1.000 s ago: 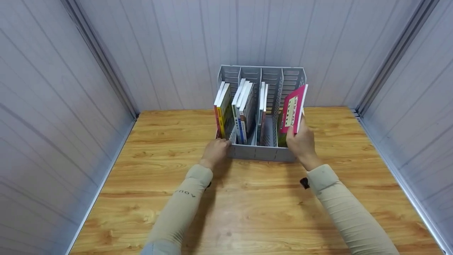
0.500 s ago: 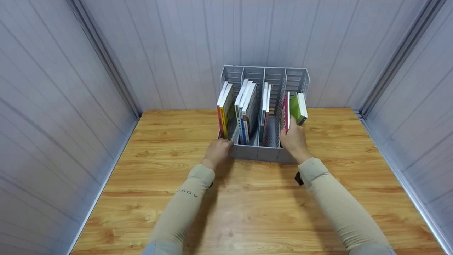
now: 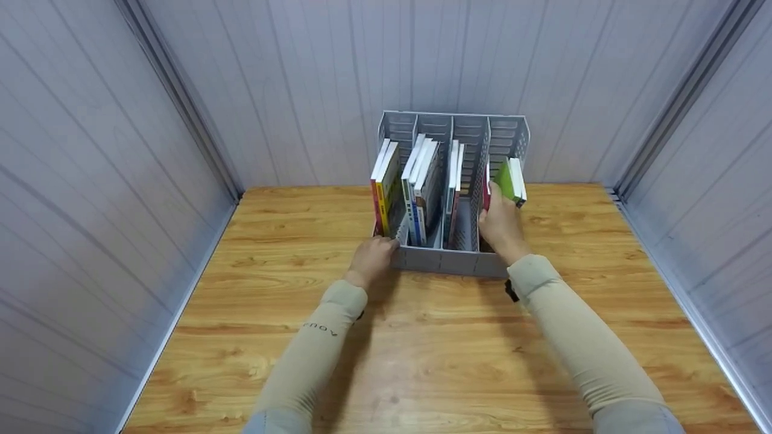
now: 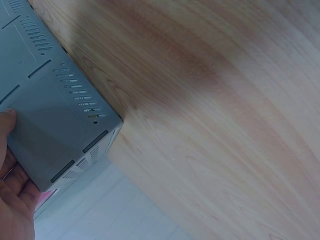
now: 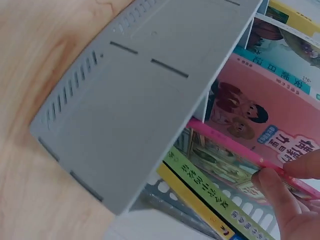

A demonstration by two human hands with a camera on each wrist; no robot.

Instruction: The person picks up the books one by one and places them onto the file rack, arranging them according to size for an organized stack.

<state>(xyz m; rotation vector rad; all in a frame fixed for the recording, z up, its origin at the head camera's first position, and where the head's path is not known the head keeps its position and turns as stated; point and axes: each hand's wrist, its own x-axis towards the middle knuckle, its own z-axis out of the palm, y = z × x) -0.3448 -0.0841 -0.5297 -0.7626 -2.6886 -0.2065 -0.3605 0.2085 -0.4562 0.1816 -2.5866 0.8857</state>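
A grey file organizer (image 3: 449, 262) with upright dividers stands against the back wall. My left hand (image 3: 371, 259) grips its front left corner; in the left wrist view the thumb lies on the front panel (image 4: 55, 115) and the fingers bend round the side. In the rightmost compartment, my right hand (image 3: 503, 226) pinches a thin pink book (image 5: 235, 144) by its spine between thumb and fingers. To the right of it lean a green book (image 5: 210, 187) and a yellow-spined book (image 5: 190, 200). From the head view, the hand covers most of the pink book.
Red and yellow books (image 3: 386, 187) fill part of the left compartment. Several pale-spined books (image 3: 422, 187) stand in the second, and thin books (image 3: 453, 187) in the third. Corrugated panels (image 3: 301, 90) enclose the wooden tabletop (image 3: 422, 349) at the back and sides.
My right hand has turned the pink book from cover-forward to spine-forward, moved it left and pushed it deeper into the rightmost compartment. The green book came into clearer view. My left hand keeps its grip.
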